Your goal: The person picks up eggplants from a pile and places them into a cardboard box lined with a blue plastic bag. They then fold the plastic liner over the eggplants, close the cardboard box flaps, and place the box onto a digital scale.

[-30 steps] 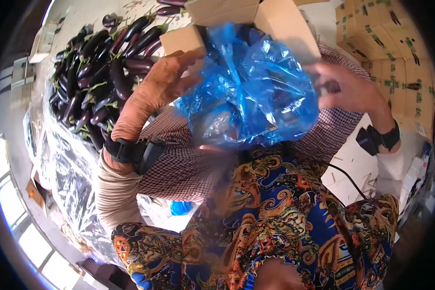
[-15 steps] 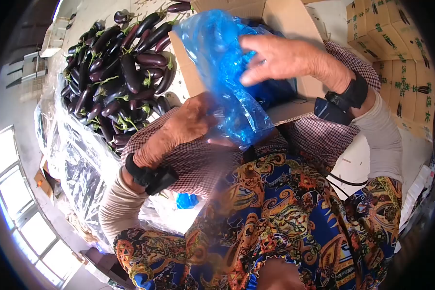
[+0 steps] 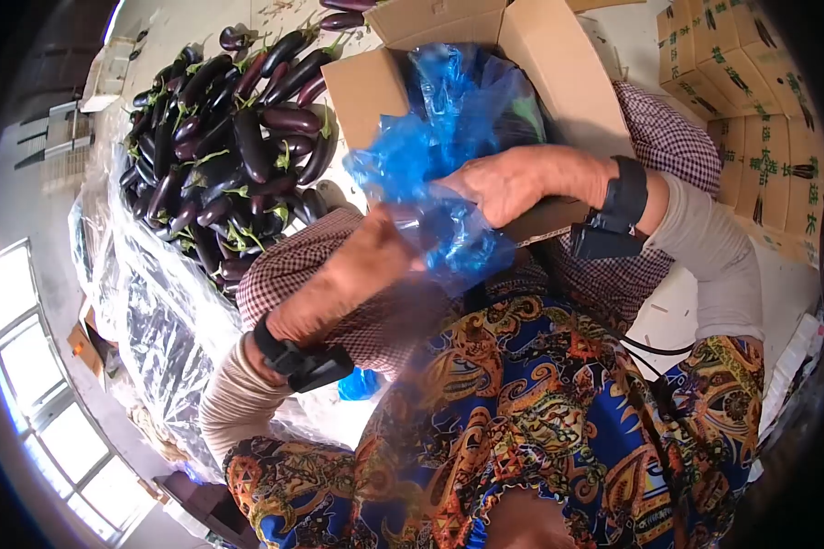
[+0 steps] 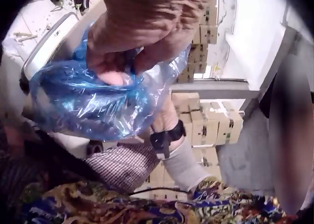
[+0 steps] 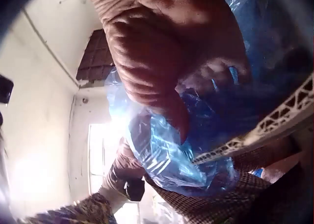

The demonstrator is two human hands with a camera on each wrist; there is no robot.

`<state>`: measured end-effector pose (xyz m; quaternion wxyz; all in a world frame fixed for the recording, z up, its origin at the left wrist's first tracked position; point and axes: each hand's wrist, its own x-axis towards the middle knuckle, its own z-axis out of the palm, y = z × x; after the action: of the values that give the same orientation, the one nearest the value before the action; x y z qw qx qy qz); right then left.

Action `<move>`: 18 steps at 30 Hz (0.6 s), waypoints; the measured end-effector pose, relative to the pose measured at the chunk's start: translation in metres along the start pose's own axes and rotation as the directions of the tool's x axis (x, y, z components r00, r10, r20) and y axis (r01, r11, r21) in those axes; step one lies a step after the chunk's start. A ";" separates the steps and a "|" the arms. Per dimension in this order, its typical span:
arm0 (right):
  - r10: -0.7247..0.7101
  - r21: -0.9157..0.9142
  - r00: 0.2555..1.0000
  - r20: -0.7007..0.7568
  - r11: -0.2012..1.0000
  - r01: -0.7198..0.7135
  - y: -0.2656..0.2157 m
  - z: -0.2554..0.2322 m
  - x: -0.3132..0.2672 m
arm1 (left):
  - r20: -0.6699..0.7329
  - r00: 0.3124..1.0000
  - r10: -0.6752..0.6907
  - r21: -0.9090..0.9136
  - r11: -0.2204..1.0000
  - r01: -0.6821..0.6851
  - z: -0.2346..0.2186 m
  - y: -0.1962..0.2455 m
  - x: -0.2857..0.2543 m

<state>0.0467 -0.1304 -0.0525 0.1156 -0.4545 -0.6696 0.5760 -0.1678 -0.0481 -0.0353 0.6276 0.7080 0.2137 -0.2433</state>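
Observation:
A blue plastic bag (image 3: 394, 151) lines an open cardboard box (image 3: 558, 69) in front of the person, with dark contents partly showing in it. The left hand (image 3: 362, 261) pinches gathered film at the bag's near left edge; in the left wrist view that hand (image 4: 147, 32) has thumb and fingers closed on the blue film (image 4: 93, 104). Just right of it, the right hand (image 3: 513, 183) grips the bag's near edge with curled fingers. Seen from the right wrist, the right hand (image 5: 171, 52) holds film (image 5: 167, 155) beside the box's corrugated edge (image 5: 255, 135).
A heap of eggplants (image 3: 220, 156) lies left of the box, with clear plastic sheeting (image 3: 156, 320) below it. Printed cartons (image 3: 751, 119) stand at the right. A small blue piece (image 3: 359, 384) lies near the left forearm. Checked cloth (image 3: 668, 137) covers the person's legs.
The right hand has come down from over the bag and now grips its near edge next to the left hand. The bag's raised side has dropped and bunched, uncovering more of the box's contents.

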 end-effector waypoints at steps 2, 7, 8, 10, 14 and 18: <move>0.066 0.070 0.998 0.017 0.995 -0.067 0.002 -0.008 0.003 | -0.221 0.974 -0.059 -0.591 0.802 -0.085 -0.015 0.010 -0.006; 0.169 0.538 0.964 -0.207 0.842 -0.032 0.043 0.006 0.022 | -0.311 0.950 0.037 -0.537 0.818 -0.208 -0.042 0.015 0.022; 0.085 0.698 0.954 -0.288 0.701 0.148 0.051 0.007 0.025 | -0.312 0.950 0.029 -0.539 0.818 -0.202 -0.040 0.017 0.019; 0.059 0.758 0.971 -0.231 0.637 0.142 0.068 0.010 0.025 | -0.402 0.897 0.182 -0.135 0.957 -0.255 -0.031 0.027 0.011; 0.041 0.550 0.987 -0.157 0.833 0.053 0.044 0.012 0.026 | 0.036 0.994 -0.107 0.161 0.982 0.100 0.003 -0.002 0.004; 0.185 0.547 0.978 -0.094 0.830 -0.105 0.078 0.023 0.033 | 0.322 0.897 -0.303 -0.416 0.806 0.422 -0.006 0.003 -0.025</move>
<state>0.0495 -0.1275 -0.1407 0.2422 -0.4931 -0.4341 0.7140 -0.1854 -0.0425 -0.0168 0.7443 0.4427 0.3216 -0.3828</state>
